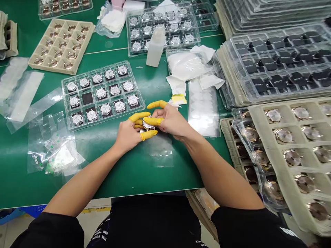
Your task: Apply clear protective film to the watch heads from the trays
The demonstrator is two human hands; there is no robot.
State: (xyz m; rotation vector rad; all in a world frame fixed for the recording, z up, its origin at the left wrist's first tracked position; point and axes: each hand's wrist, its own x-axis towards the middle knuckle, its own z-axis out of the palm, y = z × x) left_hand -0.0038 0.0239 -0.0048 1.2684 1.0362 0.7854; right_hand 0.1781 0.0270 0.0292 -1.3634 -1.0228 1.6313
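Between my two hands, above the green table, is a silver watch head (148,125) with a pale dial. My left hand (131,131) grips it from the left, with yellow finger cots on the thumb and fingers. My right hand (168,119) pinches it from the right; its thumb, also in a yellow cot, lies across the watch and partly hides it. One cotted finger of the right hand sticks out above. Under the hands lies a clear plastic sheet (161,153). Just beyond, a clear tray (103,120) holds several similar watch heads, with one compartment bare.
A white plastic bottle (156,46) stands by another watch tray (129,27). Crumpled white paper (183,67) lies right of it. Stacked trays (258,103) crowd the right side. Clear film scraps (51,148) lie left, and a beige tray (72,69) sits at the back left.
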